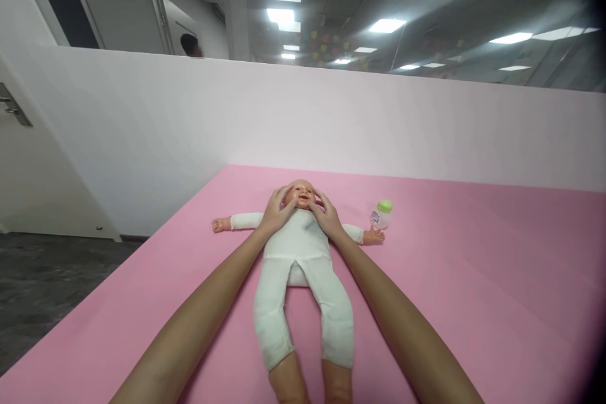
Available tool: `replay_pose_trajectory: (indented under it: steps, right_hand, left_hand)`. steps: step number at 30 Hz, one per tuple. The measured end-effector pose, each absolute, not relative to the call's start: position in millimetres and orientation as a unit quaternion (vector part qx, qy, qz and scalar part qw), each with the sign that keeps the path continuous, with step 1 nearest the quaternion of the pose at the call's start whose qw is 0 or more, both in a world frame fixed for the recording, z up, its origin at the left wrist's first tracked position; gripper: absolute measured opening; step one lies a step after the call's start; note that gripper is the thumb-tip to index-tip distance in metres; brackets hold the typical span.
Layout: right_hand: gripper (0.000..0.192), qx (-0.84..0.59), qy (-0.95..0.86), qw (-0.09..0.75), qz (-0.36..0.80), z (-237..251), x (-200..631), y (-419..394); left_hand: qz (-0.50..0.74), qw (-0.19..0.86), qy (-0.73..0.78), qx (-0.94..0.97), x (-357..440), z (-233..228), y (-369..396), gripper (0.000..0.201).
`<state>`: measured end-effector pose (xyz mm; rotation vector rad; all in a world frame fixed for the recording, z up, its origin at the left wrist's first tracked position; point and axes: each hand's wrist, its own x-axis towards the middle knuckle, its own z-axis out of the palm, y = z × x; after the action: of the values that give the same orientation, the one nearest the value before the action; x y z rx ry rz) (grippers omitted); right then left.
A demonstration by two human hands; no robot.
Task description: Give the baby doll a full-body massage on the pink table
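Note:
A baby doll with a white cloth body lies on its back, arms spread to both sides and legs toward me. My left hand cups one side of the doll's head, its fingers curved along the cheek and temple. On the other side my right hand holds the head the same way, with the thumb near the mouth. The doll's face shows between both hands. Beside the doll's outstretched hand on the right stands a small clear jar with a green lid.
The doll and jar are on a pink padded surface. A white partition runs along its far edge. To the left are a white door and a dark floor. Beyond the partition, a person's head shows in a doorway.

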<state>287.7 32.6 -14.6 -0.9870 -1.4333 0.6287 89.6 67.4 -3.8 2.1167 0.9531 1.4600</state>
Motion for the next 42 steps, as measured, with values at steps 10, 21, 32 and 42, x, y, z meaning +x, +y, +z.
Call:
replay_pose_trajectory:
  steps: [10, 21, 32, 42]
  right_hand:
    - [0.065, -0.418, -0.620, 0.603, 0.277, -14.5, 287.6, 31.3]
    - [0.065, -0.420, -0.619, 0.603, 0.277, -14.2, 287.7, 31.0]
    - [0.058, -0.425, -0.618, 0.604, 0.270, -13.5, 287.8, 31.6]
    - [0.068, -0.410, -0.622, 0.601, 0.291, -11.8, 287.2, 27.7]
  left_hand:
    - [0.525, 0.211, 0.352, 0.746, 92.1, 0.3, 60.1, 0.066]
    - [0.526, 0.213, 0.354, 0.743, 92.1, -0.3, 61.3, 0.063]
    - [0.521, 0.215, 0.351, 0.748, 90.7, -1.0, 61.9, 0.055]
    - [0.523, 0.217, 0.358, 0.742, 92.3, 1.0, 60.0, 0.064]
